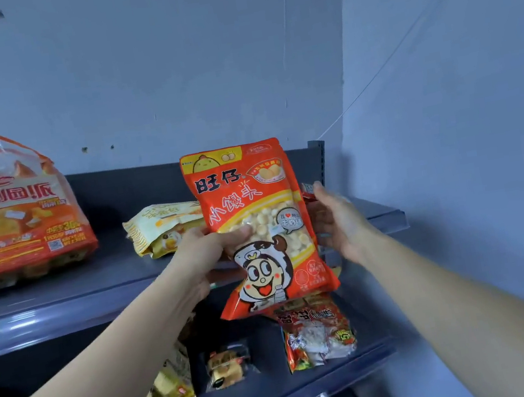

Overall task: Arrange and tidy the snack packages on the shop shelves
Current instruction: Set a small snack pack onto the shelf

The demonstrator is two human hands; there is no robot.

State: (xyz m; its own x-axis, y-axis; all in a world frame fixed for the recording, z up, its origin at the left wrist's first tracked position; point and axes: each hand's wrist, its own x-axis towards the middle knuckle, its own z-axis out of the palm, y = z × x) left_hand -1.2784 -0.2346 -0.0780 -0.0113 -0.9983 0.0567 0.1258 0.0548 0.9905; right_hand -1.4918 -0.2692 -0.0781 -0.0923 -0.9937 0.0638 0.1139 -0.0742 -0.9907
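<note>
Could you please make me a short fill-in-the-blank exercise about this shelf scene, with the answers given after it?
1. The left hand grips the red bag; the right hand is ___.
2. The orange pack stands at the ___ end of the top shelf.
3. The yellow bag lies between the orange pack and the ___ bag.
Answers: open; left; red.

The snack bag (260,226) stands upright between my left hand (206,253) and right hand (338,220), before the top shelf (94,276). On that shelf, a large bag (13,217) sits far left and a flat pack (162,227) lies behind my left hand.
</note>
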